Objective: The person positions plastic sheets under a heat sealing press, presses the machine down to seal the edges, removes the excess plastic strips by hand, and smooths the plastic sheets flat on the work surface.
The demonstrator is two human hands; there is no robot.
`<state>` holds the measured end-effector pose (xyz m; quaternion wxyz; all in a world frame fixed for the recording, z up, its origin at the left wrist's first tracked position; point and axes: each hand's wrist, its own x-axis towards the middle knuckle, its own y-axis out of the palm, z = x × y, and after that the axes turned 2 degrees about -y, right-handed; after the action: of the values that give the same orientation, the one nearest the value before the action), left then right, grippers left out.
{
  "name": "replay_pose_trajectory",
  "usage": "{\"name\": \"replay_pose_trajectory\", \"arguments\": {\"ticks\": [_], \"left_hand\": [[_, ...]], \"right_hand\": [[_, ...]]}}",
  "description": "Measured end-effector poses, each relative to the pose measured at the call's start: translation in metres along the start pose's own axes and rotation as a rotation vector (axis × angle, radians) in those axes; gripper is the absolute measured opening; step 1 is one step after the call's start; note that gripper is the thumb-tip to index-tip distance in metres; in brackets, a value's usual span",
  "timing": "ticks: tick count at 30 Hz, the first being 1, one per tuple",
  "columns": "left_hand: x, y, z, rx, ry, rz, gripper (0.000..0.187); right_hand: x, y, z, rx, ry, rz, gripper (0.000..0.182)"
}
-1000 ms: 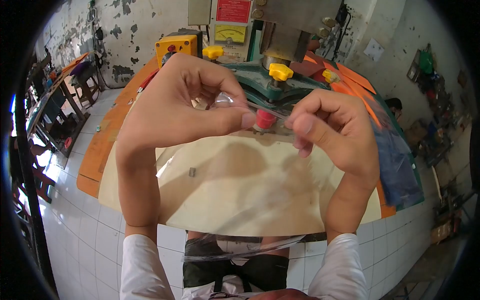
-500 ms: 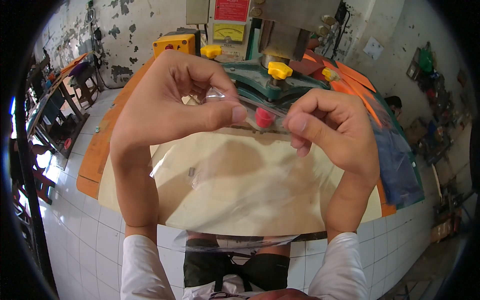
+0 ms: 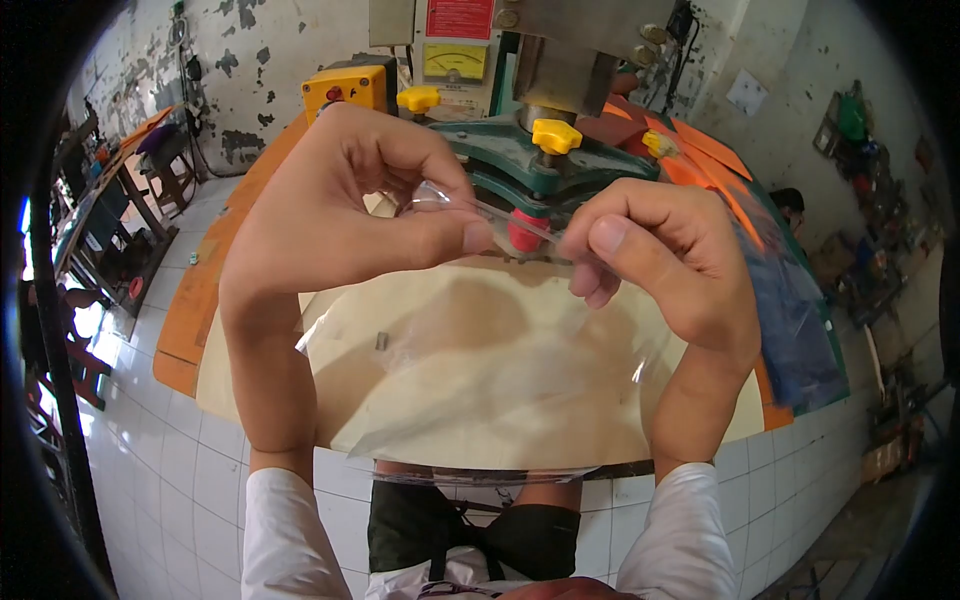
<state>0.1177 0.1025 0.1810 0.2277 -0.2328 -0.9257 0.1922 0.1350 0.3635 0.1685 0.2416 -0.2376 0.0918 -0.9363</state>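
Note:
My left hand (image 3: 350, 215) pinches the upper edge of a clear plastic sheet (image 3: 500, 390) between thumb and forefinger. Opposite it, my right hand (image 3: 665, 260) has its fingers closed at the same edge, so a narrow strip stretches between the hands. The sheet hangs toward me over a cream board (image 3: 235, 400) and past its front edge. Behind the strip a red cap-like part (image 3: 525, 232) shows, below the green machine head (image 3: 490, 143). A small grey piece (image 3: 382, 341) is visible through or on the plastic.
Yellow star knobs (image 3: 556, 136) stick up from the machine head. A yellow control box (image 3: 345, 88) and a dial meter (image 3: 455, 62) stand behind. Orange sheets (image 3: 708, 150) and bluish plastic (image 3: 795, 320) lie at the right. A person's head (image 3: 789, 207) shows beyond.
My right thumb has shifted slightly up and right along the plastic edge. The sheet's lower part has moved and its folds look different. My left hand stays nearly still.

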Motion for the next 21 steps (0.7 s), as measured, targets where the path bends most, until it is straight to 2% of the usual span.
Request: {"name": "replay_pose_trajectory", "arguments": {"ticks": [2, 4, 10, 14, 16, 21], "left_hand": [[-0.001, -0.001, 0.002, 0.011, 0.002, -0.018, 0.015], [-0.001, -0.001, 0.006, 0.024, 0.152, -0.051, 0.016], [-0.007, -0.009, 0.005, 0.059, 0.198, -0.098, 0.015], [-0.013, -0.012, 0.002, 0.021, 0.196, -0.152, 0.014], [-0.016, -0.015, -0.003, -0.029, 0.124, -0.178, 0.015], [-0.021, -0.018, -0.002, -0.033, 0.145, -0.242, 0.016]], "right_hand": [[0.000, -0.001, -0.001, -0.003, -0.004, 0.004, 0.009], [0.000, -0.001, -0.002, -0.133, -0.036, 0.047, 0.009], [0.000, -0.005, -0.002, -0.123, -0.027, 0.075, 0.008], [-0.002, -0.009, -0.002, -0.111, -0.018, 0.082, 0.008], [-0.002, -0.013, -0.001, -0.126, 0.011, 0.105, 0.009], [-0.002, -0.019, -0.002, -0.122, 0.028, 0.134, 0.011]]}}
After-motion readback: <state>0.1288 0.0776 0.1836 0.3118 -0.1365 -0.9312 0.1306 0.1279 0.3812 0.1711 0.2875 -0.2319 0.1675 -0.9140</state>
